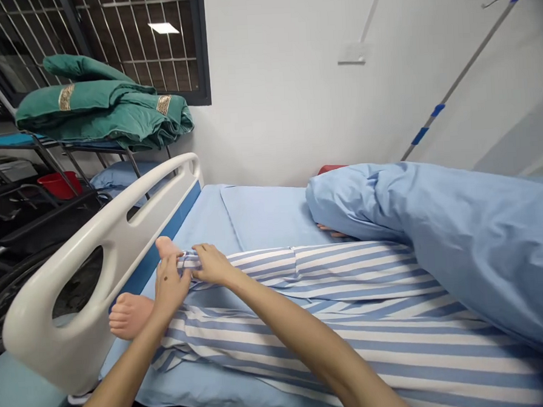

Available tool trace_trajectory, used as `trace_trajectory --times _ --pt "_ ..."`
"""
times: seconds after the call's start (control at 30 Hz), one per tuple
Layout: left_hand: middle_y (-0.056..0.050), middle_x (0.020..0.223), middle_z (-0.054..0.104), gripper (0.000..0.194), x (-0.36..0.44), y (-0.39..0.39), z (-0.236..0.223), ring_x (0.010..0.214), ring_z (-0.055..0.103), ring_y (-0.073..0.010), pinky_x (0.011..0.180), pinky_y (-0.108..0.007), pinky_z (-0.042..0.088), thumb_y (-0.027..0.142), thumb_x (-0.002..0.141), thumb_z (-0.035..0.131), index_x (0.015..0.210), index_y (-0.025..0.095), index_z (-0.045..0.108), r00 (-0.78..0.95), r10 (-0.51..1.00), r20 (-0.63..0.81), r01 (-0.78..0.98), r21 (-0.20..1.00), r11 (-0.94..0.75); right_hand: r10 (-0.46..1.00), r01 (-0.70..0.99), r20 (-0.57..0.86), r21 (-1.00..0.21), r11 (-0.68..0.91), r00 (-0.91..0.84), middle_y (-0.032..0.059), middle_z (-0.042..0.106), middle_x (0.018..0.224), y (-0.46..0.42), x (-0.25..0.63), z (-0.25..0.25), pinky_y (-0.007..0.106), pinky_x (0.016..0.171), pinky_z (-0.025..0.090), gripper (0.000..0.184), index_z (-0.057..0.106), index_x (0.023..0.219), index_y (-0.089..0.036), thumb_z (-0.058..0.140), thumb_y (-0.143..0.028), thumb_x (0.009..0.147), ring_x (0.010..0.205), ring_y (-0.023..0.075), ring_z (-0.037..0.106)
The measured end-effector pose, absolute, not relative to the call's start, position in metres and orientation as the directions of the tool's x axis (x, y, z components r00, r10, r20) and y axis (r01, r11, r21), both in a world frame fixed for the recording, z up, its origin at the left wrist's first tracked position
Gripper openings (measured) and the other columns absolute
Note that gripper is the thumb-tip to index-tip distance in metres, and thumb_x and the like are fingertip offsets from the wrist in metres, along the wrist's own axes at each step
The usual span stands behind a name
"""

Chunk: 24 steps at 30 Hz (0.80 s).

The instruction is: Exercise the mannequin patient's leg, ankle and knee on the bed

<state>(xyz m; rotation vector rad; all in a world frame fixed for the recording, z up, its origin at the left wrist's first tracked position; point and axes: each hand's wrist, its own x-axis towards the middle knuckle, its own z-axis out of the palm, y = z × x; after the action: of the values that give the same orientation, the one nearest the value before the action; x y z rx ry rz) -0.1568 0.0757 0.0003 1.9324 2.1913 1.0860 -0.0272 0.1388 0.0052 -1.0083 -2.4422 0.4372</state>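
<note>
Fingers first: your left hand and right hand are both closed, pinching the striped trouser cuff from either side; the left fingertips are partly hidden in the folds. Cloth looks like light, soft, limp cotton, likely to bunch and slip, so the hem edge looks like the firmest hold. The cuff sits at the ankle, between a bare, manikin-like foot and the other foot. Long axis of the trouser leg runs across the view, from cuff on your left toward the blue duvet on your right, stripes following it. Outward: white bed side rail just left of the feet, blue sheet beyond - cuff rests on the bed, near that rail.
</note>
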Motion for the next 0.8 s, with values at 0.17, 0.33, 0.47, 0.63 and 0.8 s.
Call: trace_trajectory --times 0.17,0.33,0.47,0.63,0.8 --pt "-0.011 0.115 0.053 0.046 -0.164 0.095 0.004 0.105 0.046 -0.0275 0.091 -0.044 0.037 0.013 0.07 0.037 0.115 0.015 0.046 -0.272 0.846 0.459 0.878 0.479 0.022 0.687 0.471 0.339 -0.531 0.704 -0.643 0.0156 0.046 0.125 0.18 -0.078 0.009 0.036 0.093 0.037 0.06 0.036 0.125 -0.009 0.053 -0.026 0.071 0.115 0.0248 0.043" --pt "-0.007 0.119 0.049 0.049 -0.165 0.091 -0.003 0.109 0.042 -0.0279 0.094 -0.042 0.035 0.015 0.067 0.043 0.115 0.018 0.043 -0.294 0.879 0.375 0.877 0.472 0.091 0.618 0.331 0.198 -0.701 0.632 -0.761 0.0084 0.056 0.114 0.191 -0.103 -0.001 0.031 0.079 0.045 0.059 0.029 0.127 -0.014 0.049 -0.026 0.072 0.098 0.0212 0.056" --pt "-0.007 0.11 0.053 0.044 -0.159 0.085 -0.014 0.104 0.045 -0.0264 0.091 -0.042 0.037 0.015 0.065 0.045 0.109 0.02 0.045 -0.317 0.916 0.247 0.811 0.572 0.127 0.633 0.504 0.004 -0.601 0.62 -0.774 0.0074 0.062 0.099 0.185 -0.089 -0.023 0.031 0.067 0.046 0.053 0.038 0.116 -0.017 0.052 -0.041 0.071 0.085 0.0236 0.06" --pt "-0.008 0.105 0.054 0.041 -0.15 0.091 -0.025 0.098 0.051 -0.021 0.088 -0.037 0.041 0.016 0.063 0.051 0.103 0.017 0.047 -0.374 0.918 0.13 0.605 0.785 0.136 0.701 0.67 -0.04 -0.338 0.661 -0.712 0.0106 0.064 0.098 0.176 -0.07 -0.037 0.034 0.07 0.045 0.04 0.043 0.107 -0.018 0.051 -0.038 0.073 0.088 0.0245 0.061" --pt "-0.005 0.086 0.061 0.037 -0.149 0.094 -0.027 0.087 0.058 -0.0214 0.079 -0.036 0.045 0.013 0.055 0.055 0.092 0.016 0.053 -0.501 0.862 -0.081 0.223 0.95 0.218 0.729 0.707 -0.055 -0.303 0.639 -0.683 0.0155 0.063 0.101 0.165 -0.069 -0.024 0.038 0.074 0.046 0.042 0.046 0.107 -0.012 0.055 -0.032 0.071 0.091 0.0276 0.061"
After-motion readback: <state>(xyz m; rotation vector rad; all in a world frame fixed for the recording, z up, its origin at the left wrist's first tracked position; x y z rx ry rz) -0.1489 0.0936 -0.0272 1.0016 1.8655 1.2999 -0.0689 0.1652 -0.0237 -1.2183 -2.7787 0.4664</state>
